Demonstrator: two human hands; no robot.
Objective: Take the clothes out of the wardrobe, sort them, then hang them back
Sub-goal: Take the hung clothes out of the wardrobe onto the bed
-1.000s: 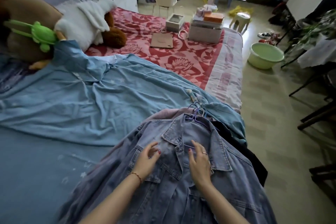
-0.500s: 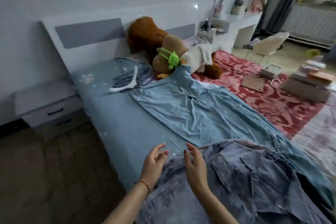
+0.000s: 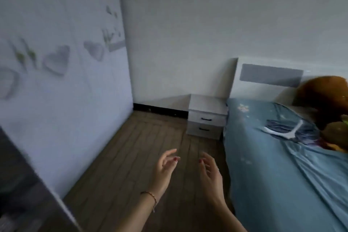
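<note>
My left hand (image 3: 165, 168) and my right hand (image 3: 210, 172) hover side by side over the wooden floor, palms facing each other, fingers relaxed, holding nothing. The wardrobe's white door (image 3: 62, 84), printed with grey hearts, fills the left side; a dark opening (image 3: 20, 190) shows at the lower left. On the blue bed sheet (image 3: 273, 165) to the right lies a white hanger (image 3: 286, 132) on a dark striped garment (image 3: 301, 133). The denim jacket and the other clothes are out of view.
A grey two-drawer nightstand (image 3: 207, 118) stands between the wall and the bed. The white headboard (image 3: 263, 79) and a brown plush toy (image 3: 325, 100) are at the right. Wooden floor (image 3: 131, 156) runs between wardrobe and bed.
The view has swung left from the bed toward the wardrobe. Both hands have left the denim jacket and now hang over the floor, holding nothing.
</note>
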